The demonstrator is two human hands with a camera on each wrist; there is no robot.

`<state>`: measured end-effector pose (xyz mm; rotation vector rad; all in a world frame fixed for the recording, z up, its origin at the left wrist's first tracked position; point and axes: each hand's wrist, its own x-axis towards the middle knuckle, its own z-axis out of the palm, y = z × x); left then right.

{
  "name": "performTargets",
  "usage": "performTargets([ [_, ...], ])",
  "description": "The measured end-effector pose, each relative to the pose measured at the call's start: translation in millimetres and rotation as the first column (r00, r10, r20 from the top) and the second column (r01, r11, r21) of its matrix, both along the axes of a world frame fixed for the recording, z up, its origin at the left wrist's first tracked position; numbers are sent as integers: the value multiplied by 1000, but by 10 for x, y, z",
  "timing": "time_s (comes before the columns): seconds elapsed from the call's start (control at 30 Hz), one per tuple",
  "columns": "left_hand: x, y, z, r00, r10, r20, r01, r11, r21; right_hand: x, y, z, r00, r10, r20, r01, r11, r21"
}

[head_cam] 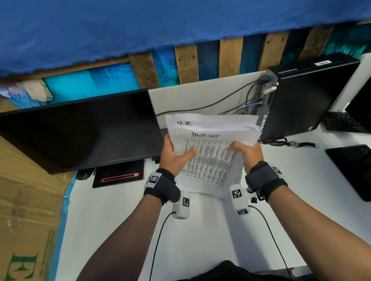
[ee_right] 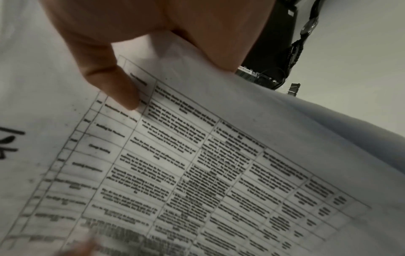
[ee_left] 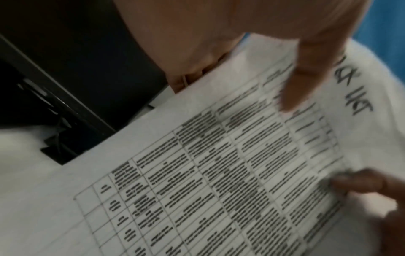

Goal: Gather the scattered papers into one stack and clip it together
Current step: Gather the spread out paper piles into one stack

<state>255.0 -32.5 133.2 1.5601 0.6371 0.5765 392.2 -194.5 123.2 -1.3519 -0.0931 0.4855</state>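
I hold a stack of papers [head_cam: 212, 158] in both hands above the white desk [head_cam: 120, 229]. Its top sheet carries a printed table and a handwritten heading, and another handwritten sheet sticks out behind it. My left hand [head_cam: 174, 156] grips the stack's left edge, thumb [ee_left: 306, 78] pressed on the top sheet [ee_left: 219, 173], fingers underneath. My right hand [head_cam: 247, 153] grips the right edge, thumb [ee_right: 109, 83] on top of the sheet [ee_right: 197, 164]. A small black clip-like object [ee_right: 293, 89] lies on the desk beyond the papers.
A dark monitor [head_cam: 75, 131] stands at the left, its base [head_cam: 118, 174] below it. A black computer tower [head_cam: 305, 95] with cables stands right of the papers, a wristwatch [head_cam: 293, 144] at its foot. A keyboard [head_cam: 340, 121], a second base [head_cam: 360, 171] and a cardboard box [head_cam: 13, 198] flank the desk.
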Motion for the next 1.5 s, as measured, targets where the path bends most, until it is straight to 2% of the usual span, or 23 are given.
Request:
performTargets([
  [0.07, 30, -13, -2, 992, 122, -21, -122, 992, 27, -5, 32, 60, 1000, -6, 13, 5, 1000, 30],
  [0.13, 56, -22, 44, 963, 265, 48, -261, 963, -73, -38, 49, 101, 999, -6, 35, 4, 999, 46],
  [0.17, 48, -6, 34, 953, 297, 62, -286, 948, -140, -55, 45, 84, 999, -1, 54, -1, 1000, 30],
  [0.23, -5, 28, -128, 961, 278, 8, -269, 935, -231, -93, 30, -18, 994, 12, 108, -6, 998, -61],
  [0.3, -63, 17, -272, 972, 224, -77, -236, 938, -253, -121, 49, -110, 988, 39, 153, -11, 985, -175],
  [0.37, -78, -10, -316, 971, 213, -108, -234, 936, -262, -161, 101, -117, 985, 23, 171, 16, 976, -219],
  [0.57, -42, 2, -289, 970, 226, -87, -241, 927, -287, -277, 272, 121, 972, -111, 209, 120, 992, -30],
  [0.73, -41, -24, -261, 977, 198, -81, -213, 940, -268, -250, 365, 236, 964, -243, 107, 249, 967, -51],
  [0.93, -43, -67, -241, 979, 195, -62, -205, 936, -287, -214, 387, 236, 953, -299, 43, 301, 953, -45],
  [1.03, -42, -80, -230, 984, 172, -41, -176, 943, -282, -171, 376, 233, 952, -305, 42, 307, 947, -91],
  [1.27, -19, -92, -230, 983, 175, -45, -181, 942, -282, -124, 326, 233, 940, -313, 139, 335, 925, -179],
  [1.5, 1, -107, -232, 983, 182, -35, -185, 943, -277, -131, 333, 263, 962, -240, 132, 265, 936, -230],
])
